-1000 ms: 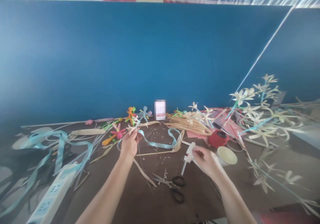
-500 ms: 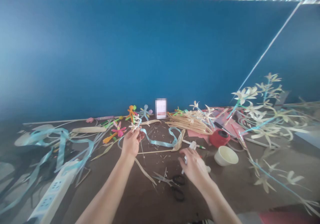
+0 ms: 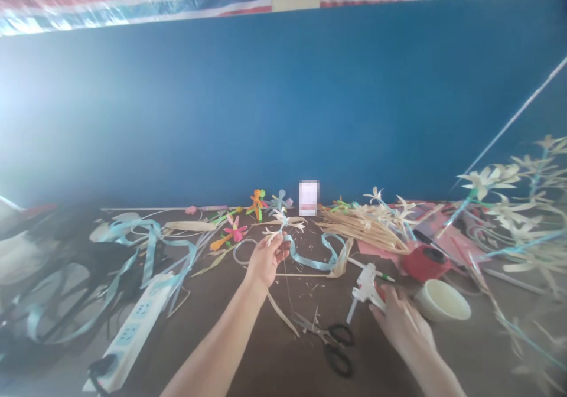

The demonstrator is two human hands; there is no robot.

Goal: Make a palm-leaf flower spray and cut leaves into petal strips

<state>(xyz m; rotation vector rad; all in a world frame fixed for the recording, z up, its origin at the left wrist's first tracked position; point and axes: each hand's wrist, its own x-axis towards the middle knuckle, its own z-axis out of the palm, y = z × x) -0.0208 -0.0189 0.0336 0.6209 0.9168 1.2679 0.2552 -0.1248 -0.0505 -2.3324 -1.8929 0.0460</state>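
My left hand pinches a small white-petalled flower with blue at its centre, held above the table. A thin strand hangs down from it. At right, my right hand is low over the table beside a white glue gun, thumb and fingers apart around the end of its handle. The gun lies on its side. Between my hands, light-blue ribbon curls behind black-handled scissors, which lie with their blades apart.
A white power strip and tangled ribbon are at left. Colourful pipe-cleaner figures stand at the back. To the right are dry strips, a red roll, a cream cup and pale flower stems.
The view has turned left, so the scene sits further right. My right hand has drawn back rightward off the glue gun, which now shows more. My left hand still holds the flower.
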